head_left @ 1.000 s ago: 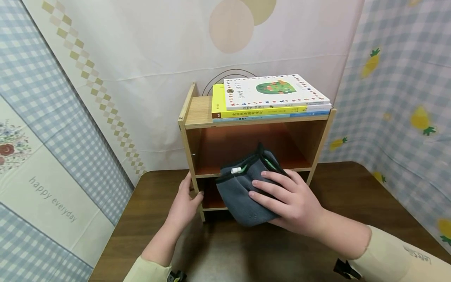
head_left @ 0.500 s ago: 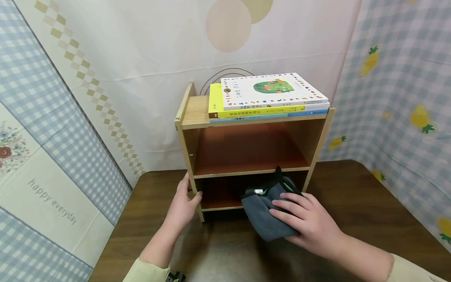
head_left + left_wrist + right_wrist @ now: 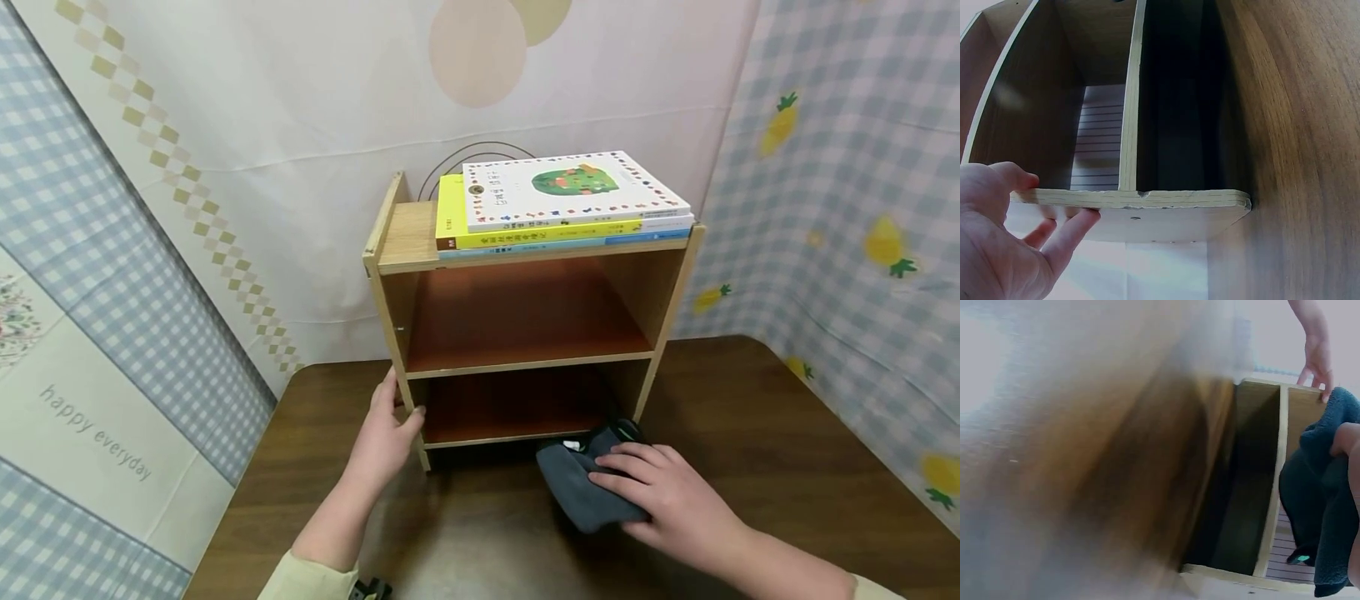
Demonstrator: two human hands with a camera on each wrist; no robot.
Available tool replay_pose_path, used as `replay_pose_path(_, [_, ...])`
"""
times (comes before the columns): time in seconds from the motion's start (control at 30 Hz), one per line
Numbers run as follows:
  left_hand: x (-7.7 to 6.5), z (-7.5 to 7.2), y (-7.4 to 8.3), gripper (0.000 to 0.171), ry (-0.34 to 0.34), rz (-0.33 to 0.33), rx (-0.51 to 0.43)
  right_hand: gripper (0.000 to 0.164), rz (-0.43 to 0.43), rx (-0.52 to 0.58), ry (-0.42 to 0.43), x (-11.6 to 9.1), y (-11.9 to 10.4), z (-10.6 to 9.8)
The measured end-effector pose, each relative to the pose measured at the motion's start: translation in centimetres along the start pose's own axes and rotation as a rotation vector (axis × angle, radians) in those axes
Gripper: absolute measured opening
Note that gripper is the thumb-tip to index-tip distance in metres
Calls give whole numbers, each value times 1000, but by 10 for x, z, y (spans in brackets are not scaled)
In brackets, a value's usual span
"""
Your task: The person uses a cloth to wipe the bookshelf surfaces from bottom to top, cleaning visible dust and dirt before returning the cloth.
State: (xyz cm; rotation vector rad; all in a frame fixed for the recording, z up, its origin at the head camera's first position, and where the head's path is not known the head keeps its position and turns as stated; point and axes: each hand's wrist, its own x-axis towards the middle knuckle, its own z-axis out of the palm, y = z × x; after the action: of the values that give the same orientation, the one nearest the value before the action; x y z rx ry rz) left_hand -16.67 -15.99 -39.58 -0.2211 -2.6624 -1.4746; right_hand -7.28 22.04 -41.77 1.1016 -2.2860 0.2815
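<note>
A small wooden shelf [image 3: 525,321] with open compartments stands on the table. My left hand [image 3: 381,442] holds the lower front edge of its left side panel, thumb inside and fingers outside; the left wrist view shows this hand [image 3: 997,231] pinching the panel edge [image 3: 1104,199]. In my right hand [image 3: 671,504] is a folded dark grey-blue cloth [image 3: 588,492] with black edging and a small white tag. The cloth is low in front of the shelf's bottom right. In the right wrist view the cloth [image 3: 1319,487] covers part of the compartments, and the right fingers are only partly visible.
Several books [image 3: 577,187] lie stacked on the shelf's top board, a white one uppermost. The brown wooden table [image 3: 292,467] extends around the shelf. Patterned fabric [image 3: 330,208] hangs behind and on both sides.
My right hand has carried the cloth down and to the right, from before the middle board to below the bottom one. The left hand keeps its hold on the side panel.
</note>
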Motion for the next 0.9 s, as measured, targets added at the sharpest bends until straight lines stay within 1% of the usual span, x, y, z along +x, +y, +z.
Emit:
replay_pose_path(0.23, [0,0,0,77,0,5,0,63,60,-1,-120,-19,0,9])
replay_pose_path(0.37, [0,0,0,77,1,11,3,59,99,3,-176,-27,1,11])
replay_pose_path(0.67, [1,0,0,76,5,17,12,49,180,27,-267,-31,5,17])
replay_pose_path(0.9, [0,-1,1,76,-7,26,16,37,274,43,-360,-38,11,22])
